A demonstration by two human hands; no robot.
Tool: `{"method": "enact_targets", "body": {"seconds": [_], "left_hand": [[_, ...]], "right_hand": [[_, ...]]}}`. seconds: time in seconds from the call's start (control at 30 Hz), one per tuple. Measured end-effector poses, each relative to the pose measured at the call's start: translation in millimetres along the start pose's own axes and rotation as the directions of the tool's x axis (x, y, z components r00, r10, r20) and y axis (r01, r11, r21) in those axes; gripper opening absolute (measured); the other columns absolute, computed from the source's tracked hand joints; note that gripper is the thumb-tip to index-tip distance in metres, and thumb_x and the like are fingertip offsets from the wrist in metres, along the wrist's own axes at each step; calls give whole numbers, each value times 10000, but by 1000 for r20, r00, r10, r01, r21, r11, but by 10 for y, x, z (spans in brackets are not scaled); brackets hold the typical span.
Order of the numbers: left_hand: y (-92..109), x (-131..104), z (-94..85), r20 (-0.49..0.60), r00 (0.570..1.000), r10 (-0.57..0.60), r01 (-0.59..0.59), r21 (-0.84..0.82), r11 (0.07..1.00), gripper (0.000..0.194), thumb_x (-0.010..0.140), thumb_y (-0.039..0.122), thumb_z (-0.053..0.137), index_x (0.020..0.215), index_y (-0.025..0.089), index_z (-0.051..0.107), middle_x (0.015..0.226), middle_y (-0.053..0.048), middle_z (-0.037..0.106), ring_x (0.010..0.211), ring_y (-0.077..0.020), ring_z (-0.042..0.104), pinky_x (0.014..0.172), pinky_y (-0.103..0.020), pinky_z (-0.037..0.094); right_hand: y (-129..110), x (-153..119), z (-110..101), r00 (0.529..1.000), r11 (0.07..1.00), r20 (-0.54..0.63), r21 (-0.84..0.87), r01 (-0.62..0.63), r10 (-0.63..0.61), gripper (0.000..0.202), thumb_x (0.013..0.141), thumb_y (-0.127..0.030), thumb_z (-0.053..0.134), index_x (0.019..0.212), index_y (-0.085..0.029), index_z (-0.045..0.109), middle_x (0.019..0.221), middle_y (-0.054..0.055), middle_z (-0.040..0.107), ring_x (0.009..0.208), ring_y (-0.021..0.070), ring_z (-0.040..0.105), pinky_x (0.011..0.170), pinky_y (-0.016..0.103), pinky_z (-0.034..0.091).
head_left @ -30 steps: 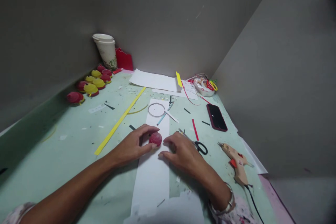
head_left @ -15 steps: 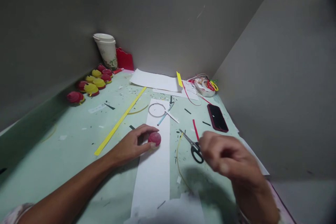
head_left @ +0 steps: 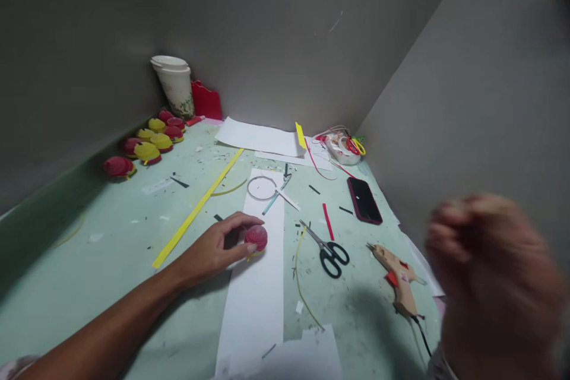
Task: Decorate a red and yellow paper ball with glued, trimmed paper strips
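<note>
My left hand [head_left: 222, 246] grips a small red coiled dome [head_left: 256, 238] between thumb and fingers, over a long white paper strip [head_left: 260, 303]. A bit of yellow shows under the dome. My right hand [head_left: 490, 261] is raised at the far right, blurred by motion, its fingers curled; whether it holds anything cannot be made out. Left of it, a beige glue gun [head_left: 401, 282] lies on the table. Black-handled scissors [head_left: 332, 255] and a red strip [head_left: 328, 221] lie between the two hands.
Several red and yellow coiled pieces [head_left: 146, 152] stand at the back left beside white cups [head_left: 174, 86]. A phone [head_left: 364, 200], a yellow strip [head_left: 198, 208], a metal ring [head_left: 262, 188] and white sheets [head_left: 262, 138] lie on the green table [head_left: 111, 285].
My right hand has moved right and up, uncovering the glue gun and the scissors' handles. My left hand still holds the red dome. The view has shifted slightly.
</note>
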State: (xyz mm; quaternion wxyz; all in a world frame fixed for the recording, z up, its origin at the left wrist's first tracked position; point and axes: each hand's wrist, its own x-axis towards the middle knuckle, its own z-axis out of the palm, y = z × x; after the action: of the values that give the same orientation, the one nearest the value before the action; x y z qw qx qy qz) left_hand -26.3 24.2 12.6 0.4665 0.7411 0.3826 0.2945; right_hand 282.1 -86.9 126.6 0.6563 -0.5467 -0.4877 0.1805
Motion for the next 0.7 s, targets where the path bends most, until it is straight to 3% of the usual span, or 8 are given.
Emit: {"method": "enact_targets", "body": {"seconds": [0.03,0.1,0.13,0.23,0.37,0.47,0.63,0.7], "left_hand": [[10,-1,-2,8,1000,9,-9,11,1000,362,795,330,648,1148,255,679,1172,-89,695,1042,-285,638,926,-434,488],[27,-3,-6,22,1000,20,-21,34,999,355,788,321,645,1135,259,685,1175,-85,697,1050,-286,639,927,-431,490],[33,-4,-8,27,999,23,-24,44,999,353,788,317,643,1133,261,686,1177,-83,697,1056,-286,637,930,-430,490],[38,-9,-11,49,999,24,-27,62,998,347,798,317,637,1139,267,680,1182,-79,694,1069,-283,635,938,-426,490],[28,-17,-17,69,997,21,-26,68,997,351,807,328,634,1152,276,676,1195,-75,692,1080,-280,636,944,-417,494],[12,-18,-24,64,998,18,-23,67,997,366,800,335,639,1159,282,680,1206,-78,692,1091,-292,633,950,-428,495],[-14,-10,-41,75,997,2,-8,71,997,368,818,368,643,1175,285,672,1236,-87,675,1119,-306,619,977,-450,475],[-15,-16,-46,72,997,-13,10,45,999,366,819,393,654,1171,294,676,1240,-82,673,1117,-305,621,978,-442,474]], "right_hand": [[73,36,124,993,1000,118,-18,-12,14,138,908,-370,630,840,-270,696,753,7,693,586,123,623,473,216,472],[258,91,323,914,980,387,-192,-46,119,183,912,-350,603,950,-237,741,897,56,751,809,184,702,656,292,562],[349,107,393,896,959,420,-281,-27,148,228,906,-338,599,1053,-230,734,964,67,760,873,201,706,720,324,568],[512,114,492,901,895,374,-446,-32,219,321,903,-352,579,1168,-217,702,920,54,769,816,201,707,729,341,551],[437,80,491,963,834,189,-548,-58,191,356,855,-520,642,717,-199,710,550,-21,631,530,144,586,545,263,447],[372,73,480,989,832,108,-554,-21,97,464,903,-559,562,608,-203,601,489,-46,535,459,113,481,487,243,377],[463,92,508,954,823,300,-545,158,15,207,949,-340,500,956,-201,654,733,-8,675,653,148,633,640,264,457],[501,89,516,942,825,335,-537,175,19,238,925,-293,520,1102,-201,650,839,18,716,739,172,675,703,287,481]]}}
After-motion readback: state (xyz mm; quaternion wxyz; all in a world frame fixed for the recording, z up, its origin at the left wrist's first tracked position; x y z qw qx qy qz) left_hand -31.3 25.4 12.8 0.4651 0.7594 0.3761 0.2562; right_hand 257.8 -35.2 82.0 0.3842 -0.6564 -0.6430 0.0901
